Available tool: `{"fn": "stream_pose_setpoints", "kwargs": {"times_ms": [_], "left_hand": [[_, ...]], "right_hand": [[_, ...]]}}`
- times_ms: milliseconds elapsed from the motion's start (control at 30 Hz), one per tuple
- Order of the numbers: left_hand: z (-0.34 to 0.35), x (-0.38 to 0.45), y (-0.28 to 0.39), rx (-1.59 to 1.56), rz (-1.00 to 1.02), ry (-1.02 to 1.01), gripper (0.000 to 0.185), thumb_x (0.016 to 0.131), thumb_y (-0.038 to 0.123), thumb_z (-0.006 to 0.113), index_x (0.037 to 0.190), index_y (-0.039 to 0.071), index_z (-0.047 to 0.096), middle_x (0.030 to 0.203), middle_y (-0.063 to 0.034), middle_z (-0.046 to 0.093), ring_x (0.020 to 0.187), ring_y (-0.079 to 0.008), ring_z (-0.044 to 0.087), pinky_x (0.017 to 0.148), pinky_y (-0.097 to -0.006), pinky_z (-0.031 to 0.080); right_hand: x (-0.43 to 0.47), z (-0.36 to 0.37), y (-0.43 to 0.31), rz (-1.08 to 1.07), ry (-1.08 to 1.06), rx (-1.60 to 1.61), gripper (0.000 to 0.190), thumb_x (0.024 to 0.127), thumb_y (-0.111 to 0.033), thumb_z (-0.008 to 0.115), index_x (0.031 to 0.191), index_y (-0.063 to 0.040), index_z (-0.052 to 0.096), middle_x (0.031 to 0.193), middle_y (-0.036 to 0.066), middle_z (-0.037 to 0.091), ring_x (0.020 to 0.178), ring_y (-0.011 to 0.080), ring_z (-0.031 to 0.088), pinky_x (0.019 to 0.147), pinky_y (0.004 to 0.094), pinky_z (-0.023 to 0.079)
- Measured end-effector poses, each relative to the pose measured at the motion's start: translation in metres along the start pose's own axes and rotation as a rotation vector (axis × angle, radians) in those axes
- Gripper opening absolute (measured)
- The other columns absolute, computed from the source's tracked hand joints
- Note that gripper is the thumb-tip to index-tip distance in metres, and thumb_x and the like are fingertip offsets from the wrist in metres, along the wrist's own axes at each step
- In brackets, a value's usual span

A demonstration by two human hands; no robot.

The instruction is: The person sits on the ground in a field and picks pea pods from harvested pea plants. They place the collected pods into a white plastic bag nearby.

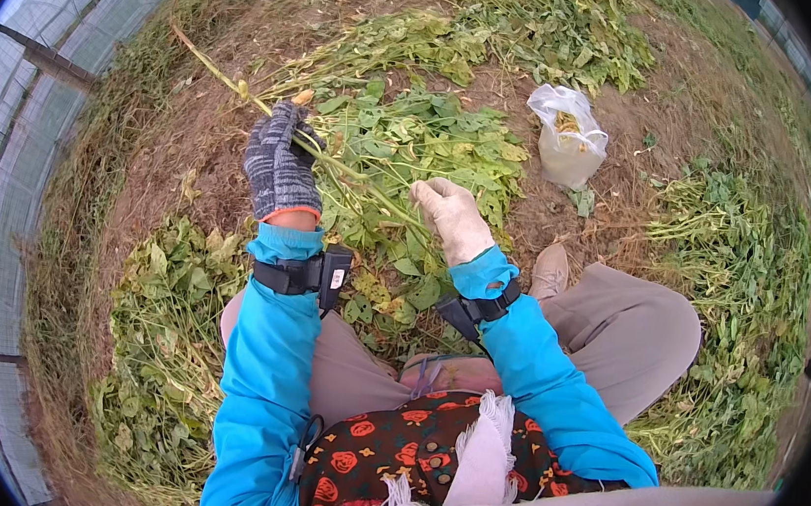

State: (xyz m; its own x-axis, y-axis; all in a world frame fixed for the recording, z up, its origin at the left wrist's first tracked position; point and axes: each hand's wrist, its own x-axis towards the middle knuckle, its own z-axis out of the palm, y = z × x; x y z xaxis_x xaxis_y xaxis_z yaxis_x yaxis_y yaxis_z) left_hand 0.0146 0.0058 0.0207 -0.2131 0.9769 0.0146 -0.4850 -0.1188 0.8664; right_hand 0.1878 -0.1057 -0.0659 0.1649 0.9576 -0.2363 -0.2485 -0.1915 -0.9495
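Observation:
My left hand (283,162), in a grey knit glove with an orange cuff, grips a long plant stalk (354,173). The stalk slants from a bare reddish-brown root end at the upper left down to leaves by my right hand. A small yellow-orange plant piece (302,97) shows at the left fingertips. My right hand (451,217) wears a pale cream glove; its thumb and fingers are drawn together just beside the stalk. Whether they pinch a thin stem is hidden. Beneath both hands spreads a pile of cut green leafy plants (425,136).
A white plastic bag (572,137) with yellowish contents stands on the soil ahead right. More plant heaps lie at far centre (555,24), left (173,347) and right (734,302). Translucent sheeting (6,174) walls the left side. My shoe (550,270) rests near the bag.

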Motion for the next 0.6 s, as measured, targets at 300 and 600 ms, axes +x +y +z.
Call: {"fn": "stream_pose_setpoints", "kwargs": {"times_ms": [300, 600], "left_hand": [[-0.002, -0.002, 0.002, 0.25, 0.116, 0.134, 0.019, 0.088, 0.019, 0.07, 0.08, 0.004, 0.06, 0.066, -0.004, 0.06, 0.054, -0.0131, 0.054, 0.049, -0.0291, 0.042], [-0.022, 0.022, 0.015, 0.254, 0.253, 0.271, 0.026, 0.09, 0.023, 0.067, 0.075, 0.004, 0.059, 0.059, -0.0055, 0.056, 0.047, -0.0158, 0.051, 0.044, -0.0301, 0.04]], "right_hand": [[-0.008, -0.015, 0.02, -0.185, -0.056, -0.428, 0.031, 0.091, -0.03, 0.064, 0.098, 0.0, 0.067, 0.082, 0.01, 0.064, 0.077, 0.0198, 0.056, 0.071, 0.0342, 0.046], [-0.01, -0.049, 0.041, -0.219, -0.076, -0.64, 0.032, 0.088, -0.031, 0.064, 0.097, 0.0, 0.068, 0.086, 0.016, 0.065, 0.083, 0.0263, 0.062, 0.076, 0.0379, 0.048]]}}
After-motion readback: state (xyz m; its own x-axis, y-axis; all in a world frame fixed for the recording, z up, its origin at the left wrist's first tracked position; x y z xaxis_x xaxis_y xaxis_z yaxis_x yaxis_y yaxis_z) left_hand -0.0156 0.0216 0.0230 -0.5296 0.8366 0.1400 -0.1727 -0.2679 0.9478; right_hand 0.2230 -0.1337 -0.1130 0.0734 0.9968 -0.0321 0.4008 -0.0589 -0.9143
